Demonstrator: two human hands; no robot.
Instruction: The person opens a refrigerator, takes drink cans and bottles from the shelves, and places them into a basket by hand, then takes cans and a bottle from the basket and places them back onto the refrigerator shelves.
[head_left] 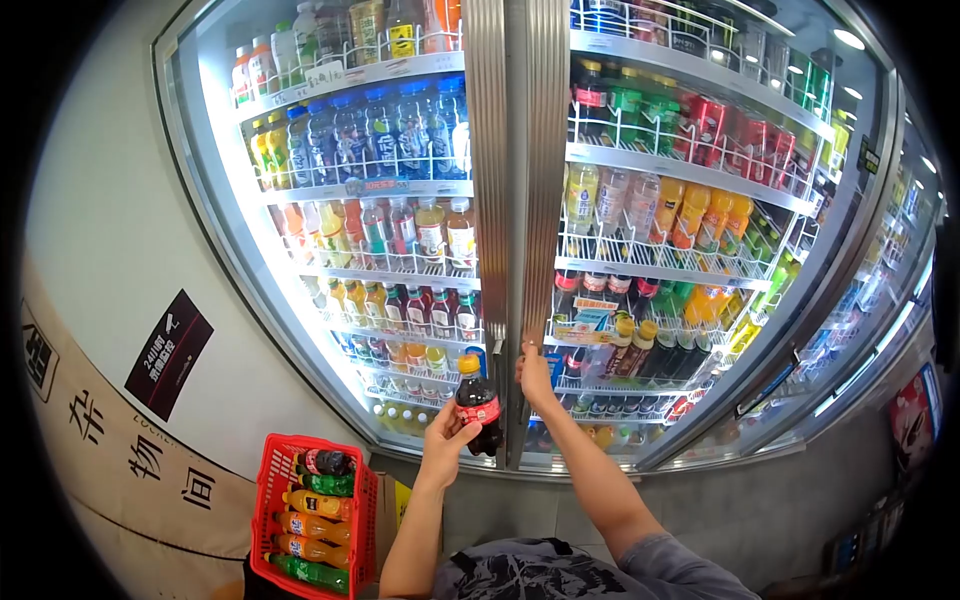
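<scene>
My left hand (447,447) is wrapped round a cola bottle (478,408) with a yellow cap and red label, held upright in front of the cooler doors. My right hand (536,374) grips the metal edge of the right cooler door (548,180), near the middle seam; part of its fingers is hidden. Beside that hand, behind the glass, stand dark bottles on a wire shelf (640,395). The left cooler door's frame (490,200) runs up just behind the cola bottle.
A red basket (368,520) with several drink bottles lying in it is at lower left, beside a cardboard box (387,505). Both coolers hold rows of bottles and cans. More glass doors (850,300) continue on the right. A wall (100,200) with signs borders the left.
</scene>
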